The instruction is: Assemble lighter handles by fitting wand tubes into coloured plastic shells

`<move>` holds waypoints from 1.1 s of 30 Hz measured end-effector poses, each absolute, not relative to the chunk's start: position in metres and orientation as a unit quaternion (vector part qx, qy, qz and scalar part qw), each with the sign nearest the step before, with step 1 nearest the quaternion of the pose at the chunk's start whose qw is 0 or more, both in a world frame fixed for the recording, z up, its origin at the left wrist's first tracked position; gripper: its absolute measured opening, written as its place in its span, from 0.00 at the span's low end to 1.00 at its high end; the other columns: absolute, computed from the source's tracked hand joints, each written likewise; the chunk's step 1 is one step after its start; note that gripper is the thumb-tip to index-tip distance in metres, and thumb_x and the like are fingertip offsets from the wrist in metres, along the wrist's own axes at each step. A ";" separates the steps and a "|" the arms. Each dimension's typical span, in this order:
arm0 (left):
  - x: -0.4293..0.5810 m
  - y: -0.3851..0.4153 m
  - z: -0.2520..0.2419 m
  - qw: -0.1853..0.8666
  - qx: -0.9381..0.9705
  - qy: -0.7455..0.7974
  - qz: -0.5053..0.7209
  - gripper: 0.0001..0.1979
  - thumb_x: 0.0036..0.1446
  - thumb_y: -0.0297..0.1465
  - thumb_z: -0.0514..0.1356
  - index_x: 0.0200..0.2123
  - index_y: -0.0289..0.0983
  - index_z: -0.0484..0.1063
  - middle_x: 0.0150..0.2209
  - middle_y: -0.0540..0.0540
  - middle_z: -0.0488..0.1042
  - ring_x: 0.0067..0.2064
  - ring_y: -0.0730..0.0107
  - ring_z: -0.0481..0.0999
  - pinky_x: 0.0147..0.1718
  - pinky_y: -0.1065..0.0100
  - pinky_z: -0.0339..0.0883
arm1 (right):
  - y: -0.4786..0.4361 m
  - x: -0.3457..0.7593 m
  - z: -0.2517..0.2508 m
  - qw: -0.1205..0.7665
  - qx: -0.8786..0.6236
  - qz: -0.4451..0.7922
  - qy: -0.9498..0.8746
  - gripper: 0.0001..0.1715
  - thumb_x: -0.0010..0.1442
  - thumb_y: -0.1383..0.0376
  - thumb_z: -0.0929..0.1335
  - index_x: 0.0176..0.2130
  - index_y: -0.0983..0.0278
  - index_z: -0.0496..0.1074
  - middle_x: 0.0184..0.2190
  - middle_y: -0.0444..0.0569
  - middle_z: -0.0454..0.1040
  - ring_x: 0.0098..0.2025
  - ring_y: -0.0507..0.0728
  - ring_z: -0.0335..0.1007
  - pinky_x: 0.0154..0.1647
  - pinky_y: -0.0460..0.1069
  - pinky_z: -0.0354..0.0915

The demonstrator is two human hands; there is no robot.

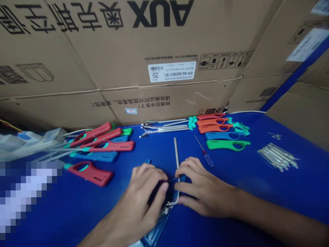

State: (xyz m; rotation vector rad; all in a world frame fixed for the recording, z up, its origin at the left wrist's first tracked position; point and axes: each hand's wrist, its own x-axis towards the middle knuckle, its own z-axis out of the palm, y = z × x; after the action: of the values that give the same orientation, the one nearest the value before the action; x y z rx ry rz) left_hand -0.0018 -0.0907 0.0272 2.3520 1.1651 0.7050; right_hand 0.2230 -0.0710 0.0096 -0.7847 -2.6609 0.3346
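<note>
On the blue table point(231, 192) lies an opened blue lighter handle shell point(156, 230) with white wires and a thin metal tube point(176, 151) sticking out away from me. My left hand point(144, 195) presses down on the shell with curled fingers. My right hand point(200, 188) pinches the base of the tube and the wires where they meet the shell. The part of the shell under both hands is hidden.
Red, blue and green lighter handles point(101, 144) lie at the left, more handles point(222, 132) at the back right. Metal tubes point(167, 127) lie behind, a small screwdriver point(205, 152) right of the tube, a bundle of rods point(279, 157) far right. Cardboard boxes point(159, 51) wall the back.
</note>
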 end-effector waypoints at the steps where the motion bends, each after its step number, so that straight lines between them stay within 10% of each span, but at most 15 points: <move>1: -0.002 -0.091 0.029 0.177 0.865 0.397 0.250 0.05 0.63 0.27 0.53 0.37 0.39 0.68 0.35 0.47 0.72 0.41 0.61 0.68 0.43 0.56 0.57 | -0.071 0.223 0.009 0.187 -0.279 0.112 -0.935 0.14 0.66 0.59 0.64 0.42 0.65 0.74 0.45 0.54 0.69 0.51 0.61 0.58 0.56 0.62 0.53; 10: -0.003 -0.091 0.032 0.147 0.889 0.417 0.120 0.12 0.57 0.40 0.63 0.38 0.38 0.70 0.38 0.44 0.73 0.38 0.58 0.69 0.39 0.55 0.58 | -0.068 0.228 0.006 0.232 -0.287 0.131 -0.920 0.10 0.66 0.66 0.64 0.36 0.66 0.74 0.37 0.51 0.72 0.45 0.58 0.64 0.54 0.60 0.56; 33: -0.002 -0.092 0.024 0.168 0.898 0.330 0.240 0.08 0.65 0.26 0.55 0.46 0.37 0.69 0.39 0.45 0.71 0.39 0.67 0.71 0.40 0.64 0.72 | -0.080 0.220 0.017 0.253 -0.258 0.107 -0.926 0.12 0.64 0.71 0.59 0.40 0.67 0.71 0.33 0.51 0.74 0.36 0.56 0.66 0.52 0.55 0.61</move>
State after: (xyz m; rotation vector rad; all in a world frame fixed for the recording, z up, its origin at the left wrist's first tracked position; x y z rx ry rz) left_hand -0.0021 -0.0918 0.0244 2.5531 0.9373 0.6833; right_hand 0.2201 -0.0797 0.0166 -0.7026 -2.5167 0.2918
